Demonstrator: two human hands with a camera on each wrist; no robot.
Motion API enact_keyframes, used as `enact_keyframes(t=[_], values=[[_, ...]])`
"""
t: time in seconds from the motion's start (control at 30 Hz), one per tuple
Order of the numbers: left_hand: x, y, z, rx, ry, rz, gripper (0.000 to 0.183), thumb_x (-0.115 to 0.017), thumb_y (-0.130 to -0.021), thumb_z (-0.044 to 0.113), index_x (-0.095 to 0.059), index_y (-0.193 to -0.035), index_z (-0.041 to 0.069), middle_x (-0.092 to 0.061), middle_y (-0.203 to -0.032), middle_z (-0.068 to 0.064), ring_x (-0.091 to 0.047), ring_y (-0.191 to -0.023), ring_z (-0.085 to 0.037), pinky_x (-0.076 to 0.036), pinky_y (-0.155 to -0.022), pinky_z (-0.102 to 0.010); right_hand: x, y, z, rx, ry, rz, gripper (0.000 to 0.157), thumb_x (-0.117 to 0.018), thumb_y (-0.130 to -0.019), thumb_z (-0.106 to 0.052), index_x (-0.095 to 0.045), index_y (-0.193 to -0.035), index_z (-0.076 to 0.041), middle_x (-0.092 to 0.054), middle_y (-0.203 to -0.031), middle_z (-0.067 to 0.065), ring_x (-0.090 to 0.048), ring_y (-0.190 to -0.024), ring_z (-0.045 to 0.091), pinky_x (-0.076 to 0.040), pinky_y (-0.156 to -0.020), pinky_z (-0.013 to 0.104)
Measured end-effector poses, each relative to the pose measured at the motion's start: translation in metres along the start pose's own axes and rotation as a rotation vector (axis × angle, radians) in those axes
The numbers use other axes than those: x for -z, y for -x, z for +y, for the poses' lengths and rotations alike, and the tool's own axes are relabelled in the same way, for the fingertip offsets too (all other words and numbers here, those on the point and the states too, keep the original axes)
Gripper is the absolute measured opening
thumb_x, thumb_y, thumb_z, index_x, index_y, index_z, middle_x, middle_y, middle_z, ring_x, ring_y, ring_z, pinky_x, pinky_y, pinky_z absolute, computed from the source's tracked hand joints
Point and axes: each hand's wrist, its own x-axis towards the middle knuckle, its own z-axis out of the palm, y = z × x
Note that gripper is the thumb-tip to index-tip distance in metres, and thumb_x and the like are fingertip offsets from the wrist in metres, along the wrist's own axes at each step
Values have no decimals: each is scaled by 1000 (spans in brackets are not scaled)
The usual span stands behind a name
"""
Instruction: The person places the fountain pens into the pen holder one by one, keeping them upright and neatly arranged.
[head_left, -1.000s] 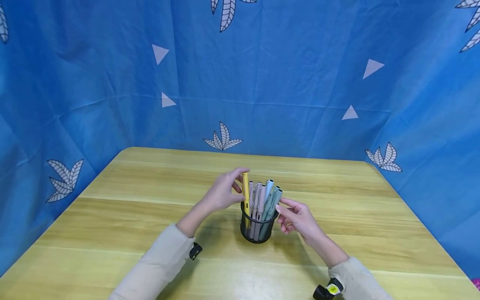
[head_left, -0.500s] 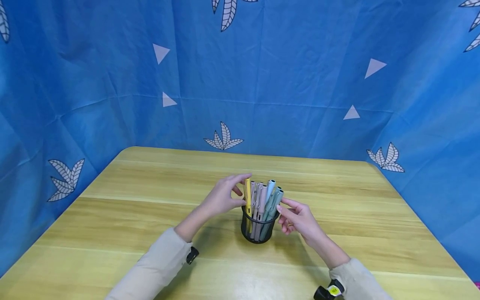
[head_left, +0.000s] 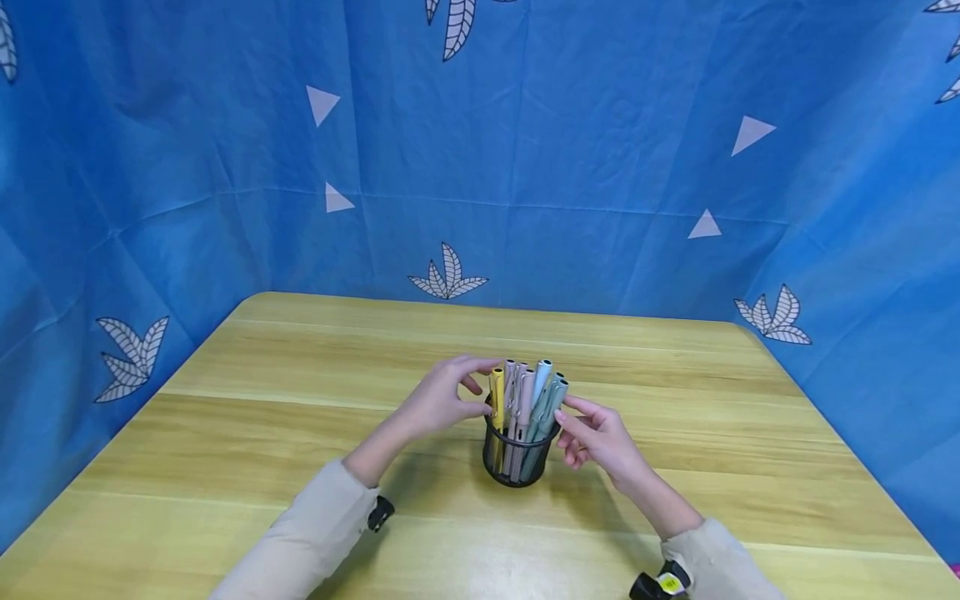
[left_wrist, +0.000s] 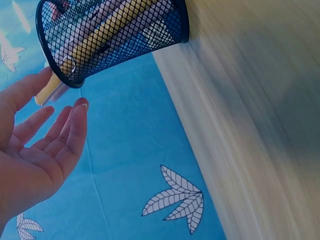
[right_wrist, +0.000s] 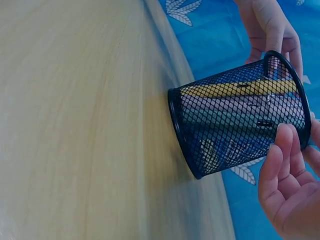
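Note:
A black mesh pen holder [head_left: 522,467] stands upright on the table with several capped pens in it. The yellow pen [head_left: 497,392] is at its left side, beside mauve pens [head_left: 526,392], a light blue pen [head_left: 542,377] and teal pens [head_left: 553,403]. My left hand [head_left: 448,397] is at the yellow pen with fingers spread and relaxed; in the left wrist view its thumb [left_wrist: 37,85] reaches the rim by the pen's cap. My right hand [head_left: 596,437] holds the pen holder's right rim between thumb and index finger, beside a teal pen, other fingers curled against the mesh [right_wrist: 240,120].
The wooden table [head_left: 300,375] spreads around the pen holder. A blue cloth [head_left: 600,100] with white leaf and triangle prints hangs behind and at both sides. Black wrist devices sit at the left sleeve [head_left: 318,521] and the right sleeve [head_left: 720,554].
The yellow pen has sunk lower into the pen holder, and my left hand has come down with it and loosened from it. My right hand has stayed at the rim.

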Motion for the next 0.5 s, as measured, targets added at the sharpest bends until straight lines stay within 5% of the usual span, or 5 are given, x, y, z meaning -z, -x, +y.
enact_keyframes(t=[0.3, 0.5], values=[[8, 3, -2, 31, -84, -24, 48, -66, -80, 15, -50, -124, 2, -54, -117, -13, -55, -92, -22, -48, -78, -37, 9, 1, -2, 94, 168, 26, 45, -51, -91, -13, -39, -127, 11, -58, -68, 11, -53, -49, 13, -49, -45, 27], [7, 9, -5, 44, -315, -85, 51, -62, -84, 27, -48, -126, 3, -47, -127, -15, -47, -111, -28, -38, -93, -41, 14, 7, 1, 344, 601, 98, 46, -63, -83, -20, -52, -121, 4, -61, -78, 6, -53, -62, 15, -46, -48, 26]])
